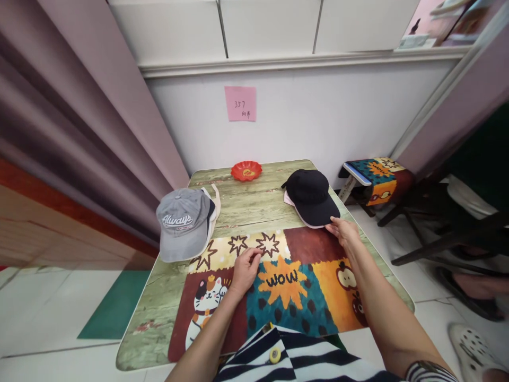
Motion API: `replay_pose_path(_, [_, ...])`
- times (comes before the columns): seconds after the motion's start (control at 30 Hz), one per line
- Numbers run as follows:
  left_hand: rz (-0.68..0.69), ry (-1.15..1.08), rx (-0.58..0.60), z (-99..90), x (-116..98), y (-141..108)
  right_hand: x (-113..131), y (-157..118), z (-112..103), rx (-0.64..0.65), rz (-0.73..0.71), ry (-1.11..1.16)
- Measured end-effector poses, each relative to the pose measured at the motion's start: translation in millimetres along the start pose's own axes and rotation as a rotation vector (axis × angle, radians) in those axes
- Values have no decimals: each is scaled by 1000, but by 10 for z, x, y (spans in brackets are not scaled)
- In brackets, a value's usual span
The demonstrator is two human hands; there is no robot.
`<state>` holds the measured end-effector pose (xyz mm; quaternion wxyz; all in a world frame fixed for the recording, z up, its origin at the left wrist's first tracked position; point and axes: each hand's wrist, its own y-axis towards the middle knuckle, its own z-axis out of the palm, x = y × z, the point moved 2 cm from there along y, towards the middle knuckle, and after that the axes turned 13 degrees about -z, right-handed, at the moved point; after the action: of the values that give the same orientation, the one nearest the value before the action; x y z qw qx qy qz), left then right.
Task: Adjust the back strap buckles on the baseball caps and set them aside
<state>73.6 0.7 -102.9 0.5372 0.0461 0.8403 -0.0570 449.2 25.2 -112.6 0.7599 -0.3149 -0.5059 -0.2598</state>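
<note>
A black cap point(308, 191) sits on the right side of the table, with a pale pink cap point(288, 198) showing beneath it. My right hand point(343, 231) is closed on the front edge of the black cap's brim, thumb on top. My left hand point(245, 269) hovers over or rests on the patterned mat point(286, 313), fingers curled together with nothing visible in them. At the left lies a grey cap point(181, 217) with "Always" lettering, over a dark cap and a cream one whose strap point(217, 199) sticks out.
A red scalloped dish point(246, 171) stands at the table's point(147, 318) back edge. On the wall is a pink note point(240, 104). A curtain point(87, 79) hangs at left. To the right are a small covered stool point(377, 172) and another person's foot in a shoe point(473, 345).
</note>
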Motion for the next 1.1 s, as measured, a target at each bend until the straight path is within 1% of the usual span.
replay_pose_path(0.13, [5, -7, -7, -5, -13, -8, 12, -34, -69, -24, 15, -150])
replay_pose_path(0.27, [11, 3, -6, -4, -16, -8, -1, -85, -143, -26, 40, -226])
replay_pose_path(0.37, [8, 4, -4, 4, -7, 4, -58, -80, -124, -12, 87, -202])
replay_pose_path(0.5, [9, 4, 2, 14, 8, 12, -141, -44, -8, -37, 117, -125])
replay_pose_path(0.63, [14, 7, 4, 16, 6, 2, -206, -84, 75, -99, 94, -71])
replay_pose_path(0.87, [27, -1, -4, 40, 10, -7, -326, -277, 80, -130, 59, -38])
replay_pose_path(1.1, [38, -44, -8, 76, 38, -53, -295, -404, 95, -146, -1, -108])
